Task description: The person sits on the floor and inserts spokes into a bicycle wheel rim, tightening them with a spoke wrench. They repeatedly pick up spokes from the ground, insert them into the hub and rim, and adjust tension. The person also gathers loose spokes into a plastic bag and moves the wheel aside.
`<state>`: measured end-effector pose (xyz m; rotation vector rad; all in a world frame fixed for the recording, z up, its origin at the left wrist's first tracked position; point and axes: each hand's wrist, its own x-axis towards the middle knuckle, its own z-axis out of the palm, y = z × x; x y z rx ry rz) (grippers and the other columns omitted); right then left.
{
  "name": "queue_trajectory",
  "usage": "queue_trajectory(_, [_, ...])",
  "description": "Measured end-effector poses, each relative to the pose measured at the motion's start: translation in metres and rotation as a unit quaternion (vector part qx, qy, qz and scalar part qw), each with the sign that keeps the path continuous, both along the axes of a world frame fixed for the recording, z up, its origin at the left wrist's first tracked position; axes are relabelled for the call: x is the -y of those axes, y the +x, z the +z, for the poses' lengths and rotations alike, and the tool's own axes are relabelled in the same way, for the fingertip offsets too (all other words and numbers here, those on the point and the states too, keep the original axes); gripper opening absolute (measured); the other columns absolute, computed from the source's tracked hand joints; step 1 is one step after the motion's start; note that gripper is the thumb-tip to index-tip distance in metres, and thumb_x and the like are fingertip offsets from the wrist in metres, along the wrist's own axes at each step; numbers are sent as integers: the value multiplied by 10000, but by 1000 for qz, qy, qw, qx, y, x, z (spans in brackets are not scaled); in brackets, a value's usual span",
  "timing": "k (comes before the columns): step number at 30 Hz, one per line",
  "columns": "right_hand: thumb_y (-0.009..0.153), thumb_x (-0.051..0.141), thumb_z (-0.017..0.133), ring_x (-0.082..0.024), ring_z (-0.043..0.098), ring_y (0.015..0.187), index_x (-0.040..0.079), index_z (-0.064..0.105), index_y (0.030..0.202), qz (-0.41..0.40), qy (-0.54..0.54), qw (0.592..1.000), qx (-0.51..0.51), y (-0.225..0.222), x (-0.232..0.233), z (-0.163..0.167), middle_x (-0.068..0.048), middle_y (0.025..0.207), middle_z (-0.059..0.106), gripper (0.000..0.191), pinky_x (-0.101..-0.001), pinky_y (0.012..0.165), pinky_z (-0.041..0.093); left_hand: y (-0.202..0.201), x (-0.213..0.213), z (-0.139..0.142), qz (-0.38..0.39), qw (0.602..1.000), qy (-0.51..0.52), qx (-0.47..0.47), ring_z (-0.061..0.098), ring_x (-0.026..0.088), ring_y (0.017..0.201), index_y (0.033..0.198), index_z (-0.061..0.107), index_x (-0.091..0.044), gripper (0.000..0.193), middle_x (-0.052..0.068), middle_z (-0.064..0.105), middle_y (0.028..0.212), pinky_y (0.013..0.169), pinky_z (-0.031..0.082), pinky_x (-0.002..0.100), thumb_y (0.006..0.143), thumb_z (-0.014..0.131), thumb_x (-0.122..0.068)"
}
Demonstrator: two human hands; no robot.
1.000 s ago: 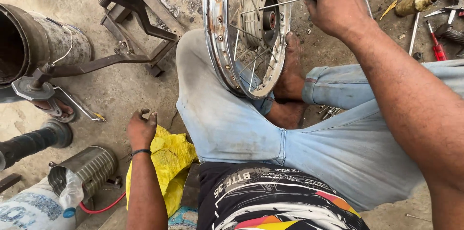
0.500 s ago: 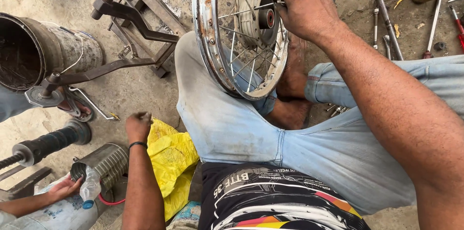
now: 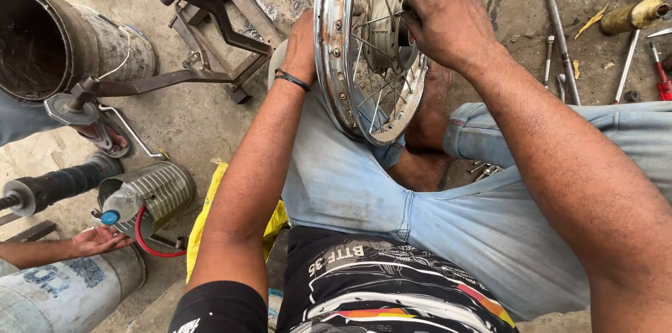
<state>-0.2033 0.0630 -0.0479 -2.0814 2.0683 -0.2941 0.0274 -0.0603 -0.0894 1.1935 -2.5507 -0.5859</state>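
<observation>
A rusty spoked wheel rim (image 3: 329, 39) stands upright on my left knee, in light blue jeans. My left hand (image 3: 302, 43) reaches behind the rim's outer side; its fingers are hidden by the rim. My right hand (image 3: 448, 25) is closed on a thin spoke (image 3: 374, 19) next to the wheel hub (image 3: 388, 32). A black band sits on my left wrist.
A dark metal stand (image 3: 210, 32) and a big drum (image 3: 63, 39) lie at upper left. Another person's hand (image 3: 101, 241) rests by a ribbed cylinder (image 3: 150, 193) with a red hose. A yellow bag (image 3: 203, 228) lies beside my thigh. Rods and screwdrivers (image 3: 630, 46) lie at upper right.
My left hand has risen from the yellow bag on the floor up to the wheel rim. The right hand stays at the hub. The view has shifted right.
</observation>
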Motion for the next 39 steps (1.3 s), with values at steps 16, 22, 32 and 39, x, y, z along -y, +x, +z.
queue_trajectory(16, [933, 246, 788, -341, 712, 881, 63, 726, 1151, -42, -14, 999, 8, -28, -13, -10, -179, 916, 697, 292, -491, 789, 583, 36, -72, 42, 34, 673, 617, -406, 707, 224, 817, 1163, 728, -22, 409, 127, 786, 970, 671, 534, 309, 1008, 562, -363])
queue_trajectory(22, [937, 54, 680, -298, 710, 898, 18, 733, 1040, -50, -5, 996, 79, -26, -7, -12, -174, 986, 696, 121, -465, 852, 589, 31, -90, 13, 125, 573, 581, -564, 731, 195, 871, 1196, 671, -46, 454, 99, 736, 1008, 765, 625, 336, 1045, 519, -445])
queue_trajectory(32, [1043, 33, 611, -130, 715, 751, 9, 713, 1111, -115, 22, 955, 274, -24, -21, 38, -114, 903, 734, 125, -318, 665, 606, 16, -99, 16, 68, 707, 494, -501, 686, 99, 795, 1134, 734, -12, 552, 48, 743, 921, 710, 577, 241, 1069, 509, -511])
queue_trajectory(39, [981, -54, 517, -85, 671, 722, 17, 707, 1095, -66, -21, 914, 399, -16, -43, 98, -43, 882, 698, 232, -272, 632, 581, -22, -72, 44, -10, 724, 547, -420, 708, 158, 747, 1056, 750, 60, 596, 119, 754, 904, 684, 592, 291, 1063, 607, -519])
